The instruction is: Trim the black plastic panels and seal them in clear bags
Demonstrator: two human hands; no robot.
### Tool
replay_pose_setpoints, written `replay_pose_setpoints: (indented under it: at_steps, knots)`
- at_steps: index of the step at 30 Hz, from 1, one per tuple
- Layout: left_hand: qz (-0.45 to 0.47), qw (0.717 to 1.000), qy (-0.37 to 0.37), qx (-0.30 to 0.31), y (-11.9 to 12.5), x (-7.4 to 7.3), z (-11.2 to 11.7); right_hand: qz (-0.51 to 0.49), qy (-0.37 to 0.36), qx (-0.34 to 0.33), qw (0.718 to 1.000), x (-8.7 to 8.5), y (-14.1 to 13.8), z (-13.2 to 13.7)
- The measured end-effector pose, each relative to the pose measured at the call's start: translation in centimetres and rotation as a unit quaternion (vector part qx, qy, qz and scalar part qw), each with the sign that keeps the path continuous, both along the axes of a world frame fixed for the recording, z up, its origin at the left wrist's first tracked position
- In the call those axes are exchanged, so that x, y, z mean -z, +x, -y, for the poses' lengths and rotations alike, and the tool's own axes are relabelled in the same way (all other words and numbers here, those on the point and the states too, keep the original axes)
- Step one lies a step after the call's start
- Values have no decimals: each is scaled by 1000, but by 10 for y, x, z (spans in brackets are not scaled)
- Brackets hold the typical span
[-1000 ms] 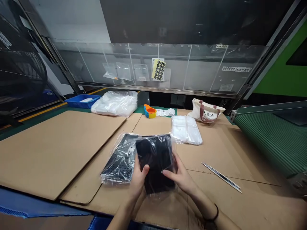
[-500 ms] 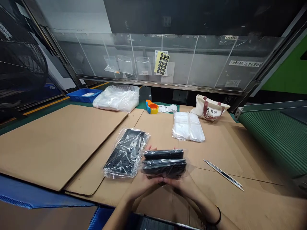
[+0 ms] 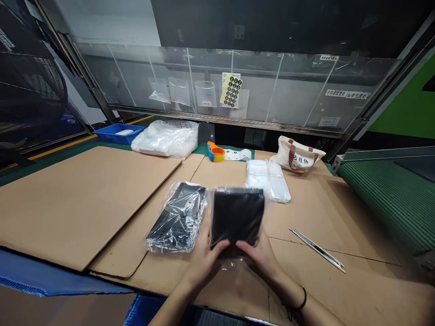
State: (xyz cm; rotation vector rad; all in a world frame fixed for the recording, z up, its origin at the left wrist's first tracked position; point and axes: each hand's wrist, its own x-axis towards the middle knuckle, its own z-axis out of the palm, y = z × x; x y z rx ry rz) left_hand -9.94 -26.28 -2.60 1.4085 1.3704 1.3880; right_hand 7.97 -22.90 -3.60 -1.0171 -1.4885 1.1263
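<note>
Clamping a film-wrapped black package (image 3: 238, 213) by its sides between left hand (image 3: 205, 253) and right hand (image 3: 263, 254), with thumbs (image 3: 221, 245) on its lower face, and holding it over the cardboard (image 3: 326, 213), mostly beyond the thumbs, broad face toward the camera, top edge crosswise, long axis hard to judge.

- Black plastic-wrapped panel (image 3: 238, 215): blurred, its underside out of sight.
- Left hand (image 3: 203, 253) and right hand (image 3: 264, 259): thumbs visible, most fingers hidden behind the panel; both forearms cut off by the bottom edge.
- Stack of clear plastic bags (image 3: 268, 174): near left part covered by the panel.
- Green conveyor belt (image 3: 387, 194): cut off at the right edge.
- Mesh-guarded fan (image 3: 30, 86): cut off at the left.
- White label (image 3: 329, 121) on the clear pocket panel (image 3: 258, 97): print too small to read.
</note>
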Motion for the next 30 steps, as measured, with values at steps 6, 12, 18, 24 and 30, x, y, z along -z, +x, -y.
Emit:
replay_pose_setpoints:
  at_steps: [6,12,18,24,30]
  knots:
    - [121,990,-76,-1,2,-5,-27,-130,-170,27,976,-7,-28,-13]
    - [184,976,-114,-14,-4,1,-19,-152,-175,35,972,9,-34,-13]
    - [56,996,-74,-14,-2,-3,-16,-168,-180,19,969,13,-35,-14]
    - [-166,981,9,-100,2,13,-13,-129,-158,64,977,30,-40,-16]
    - [-386,881,247,-120,19,-1,4,-142,-142,67,977,29,-52,-14]
